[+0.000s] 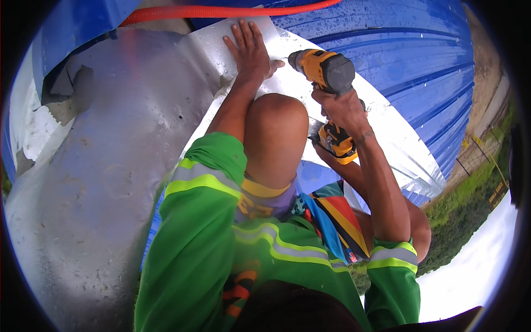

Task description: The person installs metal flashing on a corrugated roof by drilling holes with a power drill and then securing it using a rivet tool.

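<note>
My left hand (250,55) lies on a silver metal sheet (204,44), fingers spread, near its upper edge. My right hand (343,108) is wrapped round the handle of a yellow and black cordless drill (323,67). The drill's chuck points left, just right of my left thumb, over the sheet; whether its tip touches the metal I cannot tell. The drill's battery hangs below my hand. My bare knee (276,116) is on the bright sheet, between my arms.
A large, wet, dented grey sheet (99,166) fills the left. Blue ribbed roofing (420,61) spans the upper right, with a red corrugated hose (232,12) along the top and a torn blue panel (83,22) upper left. Beyond the roof edge are ground, fence and greenery (453,221).
</note>
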A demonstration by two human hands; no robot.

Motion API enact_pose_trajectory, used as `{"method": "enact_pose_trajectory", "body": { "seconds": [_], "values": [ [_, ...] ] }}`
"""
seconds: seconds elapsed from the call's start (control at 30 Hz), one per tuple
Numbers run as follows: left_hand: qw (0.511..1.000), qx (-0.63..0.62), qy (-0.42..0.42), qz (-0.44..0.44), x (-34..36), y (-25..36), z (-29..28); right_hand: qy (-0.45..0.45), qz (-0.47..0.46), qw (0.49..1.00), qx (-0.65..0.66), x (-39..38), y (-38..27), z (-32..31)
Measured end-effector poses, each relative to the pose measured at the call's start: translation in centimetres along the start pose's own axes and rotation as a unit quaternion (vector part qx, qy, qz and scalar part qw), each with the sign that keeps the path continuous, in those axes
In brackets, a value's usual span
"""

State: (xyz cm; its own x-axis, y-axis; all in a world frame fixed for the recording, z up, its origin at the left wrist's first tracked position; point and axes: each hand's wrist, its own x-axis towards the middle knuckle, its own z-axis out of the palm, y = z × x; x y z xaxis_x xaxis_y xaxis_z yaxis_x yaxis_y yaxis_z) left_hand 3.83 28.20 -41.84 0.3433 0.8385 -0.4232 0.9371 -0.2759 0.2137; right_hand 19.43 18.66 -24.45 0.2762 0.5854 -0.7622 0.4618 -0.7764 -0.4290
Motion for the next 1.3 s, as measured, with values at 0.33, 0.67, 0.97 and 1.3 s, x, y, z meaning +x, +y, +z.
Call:
{"method": "enact_pose_trajectory", "body": {
  "seconds": [0.33, 0.67, 0.97, 1.3],
  "values": [
    [1.000, 0.001, -0.013, -0.006, 0.0, 0.3, -0.1, -0.031, 0.008, 0.999, 0.033, 1.1, 0.4, -1.0],
    [0.999, 0.013, -0.029, -0.011, -0.3, 0.2, -0.8, -0.010, -0.013, 1.000, -0.001, 0.8, 0.6, -0.3],
    [1.000, 0.018, -0.002, -0.003, -0.2, -0.1, 0.0, -0.048, 0.000, 0.999, 0.017, 0.8, -1.3, -1.6],
    [0.999, 0.036, -0.006, 0.002, 0.3, -0.4, 1.1, -0.076, -0.026, 0.996, -0.043, 2.7, -3.0, -3.0]
  ]
}}
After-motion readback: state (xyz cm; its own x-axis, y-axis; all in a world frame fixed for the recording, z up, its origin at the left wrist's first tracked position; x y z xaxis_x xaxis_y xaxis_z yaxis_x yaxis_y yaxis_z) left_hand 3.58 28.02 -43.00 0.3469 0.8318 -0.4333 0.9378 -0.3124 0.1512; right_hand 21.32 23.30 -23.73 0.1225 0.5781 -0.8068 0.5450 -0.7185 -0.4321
